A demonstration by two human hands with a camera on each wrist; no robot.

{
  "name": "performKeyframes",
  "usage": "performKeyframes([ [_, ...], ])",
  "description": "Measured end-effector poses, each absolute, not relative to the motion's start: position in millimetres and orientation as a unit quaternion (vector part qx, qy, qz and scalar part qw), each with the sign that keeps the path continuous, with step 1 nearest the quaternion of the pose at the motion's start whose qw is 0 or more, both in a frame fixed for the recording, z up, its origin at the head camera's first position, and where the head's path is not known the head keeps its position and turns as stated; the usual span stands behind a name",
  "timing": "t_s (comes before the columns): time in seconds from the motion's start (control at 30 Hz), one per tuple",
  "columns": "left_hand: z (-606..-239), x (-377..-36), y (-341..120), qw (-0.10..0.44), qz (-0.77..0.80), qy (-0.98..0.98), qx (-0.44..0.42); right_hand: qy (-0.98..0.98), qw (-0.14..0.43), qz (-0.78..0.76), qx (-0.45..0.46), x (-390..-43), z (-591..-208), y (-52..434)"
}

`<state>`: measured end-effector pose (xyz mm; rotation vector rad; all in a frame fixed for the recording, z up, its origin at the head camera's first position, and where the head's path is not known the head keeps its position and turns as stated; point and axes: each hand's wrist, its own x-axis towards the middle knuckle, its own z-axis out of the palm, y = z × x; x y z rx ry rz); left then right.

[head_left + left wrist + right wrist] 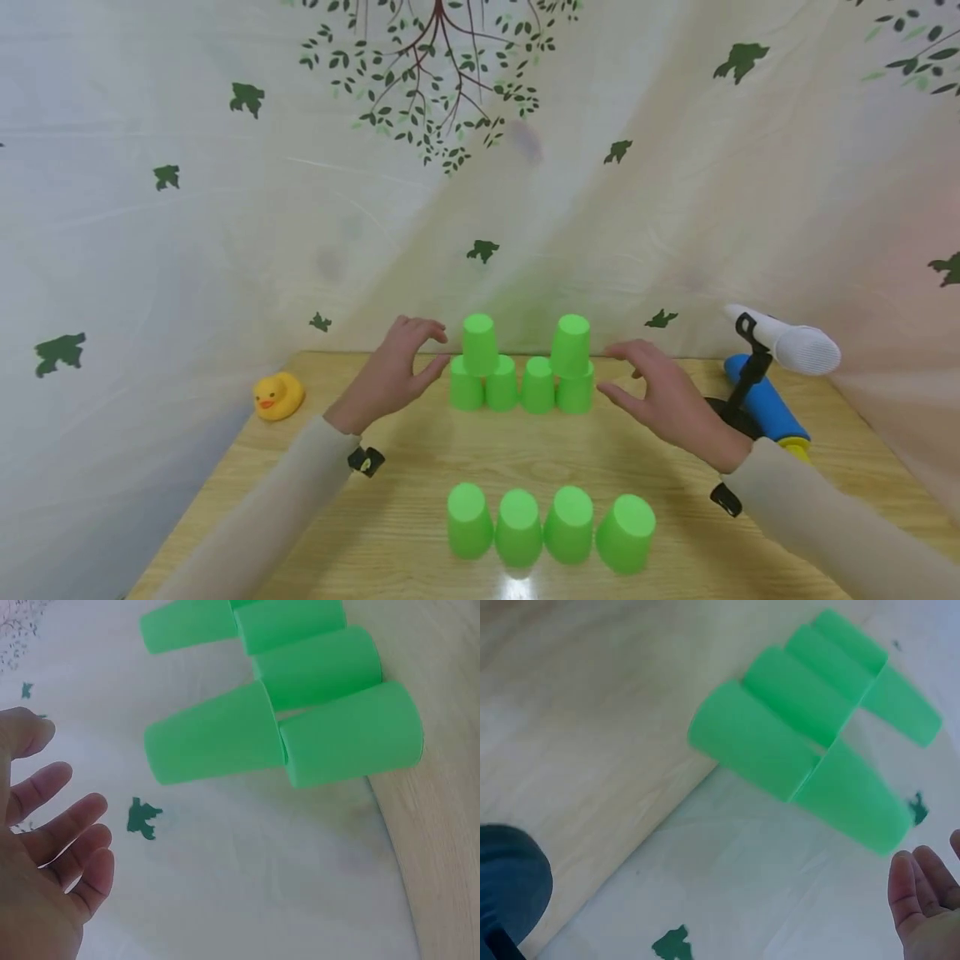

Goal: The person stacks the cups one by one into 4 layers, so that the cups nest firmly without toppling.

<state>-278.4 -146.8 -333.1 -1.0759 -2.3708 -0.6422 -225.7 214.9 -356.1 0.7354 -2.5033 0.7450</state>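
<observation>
At the back of the table several green plastic cups stand upside down in a row, among them a left base cup [467, 385] and a right base cup [575, 392]. Two more cups sit on that row: a left upper cup [480, 343] and a right upper cup [571, 346]. My left hand [393, 371] hovers just left of the left upper cup, fingers loosely bent, holding nothing. On the other side my right hand [667, 404] hangs beside the right upper cup, thumb and fingers apart; a gap shows between fingertips and cup in the right wrist view.
Nearer the front stands another row of upturned green cups [519, 529]. A yellow rubber duck [278, 396] is at the left edge. Right of my right hand are a white microphone [802, 346] on a black stand and a blue cylinder [772, 408]. A leaf-patterned cloth [420, 250] hangs behind.
</observation>
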Motion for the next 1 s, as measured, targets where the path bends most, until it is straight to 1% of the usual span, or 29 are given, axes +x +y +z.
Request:
performKeyframes([
  [0.17, -338, -244, -151, 0.206, -0.225, -0.850, -0.429, -0.891, 0.208, 0.245, 0.319, -197, -360, 201],
  [0.3, -349, -212, -153, 0.163, -0.210, -0.848, -0.459, -0.876, 0.184, 0.233, 0.380, -176, -365, 183],
  [0.5, -369, -178, -151, 0.103, -0.204, -0.829, -0.511, -0.870, 0.088, 0.221, 0.433, -149, -375, 158],
  [0.57, -375, -171, -150, 0.089, -0.204, -0.828, -0.514, -0.867, 0.065, 0.216, 0.445, -144, -380, 151],
  [0.63, -381, -168, -149, 0.076, -0.203, -0.832, -0.511, -0.861, 0.062, 0.212, 0.457, -140, -385, 144],
  [0.77, -391, -166, -149, 0.065, -0.197, -0.839, -0.504, -0.856, 0.078, 0.200, 0.471, -138, -391, 137],
  [1.0, -400, -167, -152, 0.071, -0.200, -0.829, -0.517, -0.855, 0.082, 0.223, 0.461, -137, -394, 130],
])
